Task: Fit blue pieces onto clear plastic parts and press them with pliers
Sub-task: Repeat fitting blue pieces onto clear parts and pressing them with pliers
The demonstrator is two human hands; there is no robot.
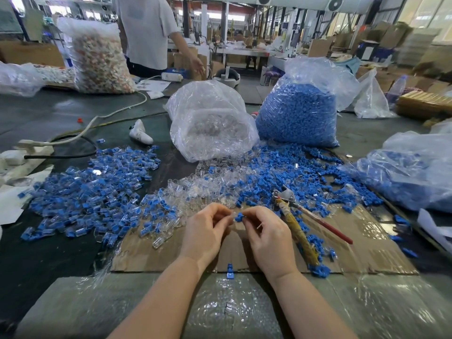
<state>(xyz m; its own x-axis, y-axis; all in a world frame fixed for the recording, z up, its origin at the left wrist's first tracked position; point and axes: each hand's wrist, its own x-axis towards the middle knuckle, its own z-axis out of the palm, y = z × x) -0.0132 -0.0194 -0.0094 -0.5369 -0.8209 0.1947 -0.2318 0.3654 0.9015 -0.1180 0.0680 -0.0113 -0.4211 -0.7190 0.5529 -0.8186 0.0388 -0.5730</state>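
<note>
Over a cardboard sheet (pixel 367 243), my left hand (pixel 208 231) and my right hand (pixel 264 236) meet fingertip to fingertip. My right fingers pinch a small blue piece (pixel 239 217). My left fingers hold a clear plastic part (pixel 231 216) against it, mostly hidden. Pliers (pixel 293 216) with a taped yellow handle and a red handle lie on the cardboard just right of my right hand. Loose clear parts (pixel 203 187) and loose blue pieces (pixel 293 177) are heaped ahead. Assembled blue-and-clear parts (pixel 93 192) spread out to the left.
A bag of clear parts (pixel 210 123) and a bag of blue pieces (pixel 298 113) stand behind the heaps. Another bag of blue pieces (pixel 411 177) lies at the right. A person (pixel 146 33) stands at the far side. A white cable (pixel 110 113) and power strip (pixel 27 155) lie at the left.
</note>
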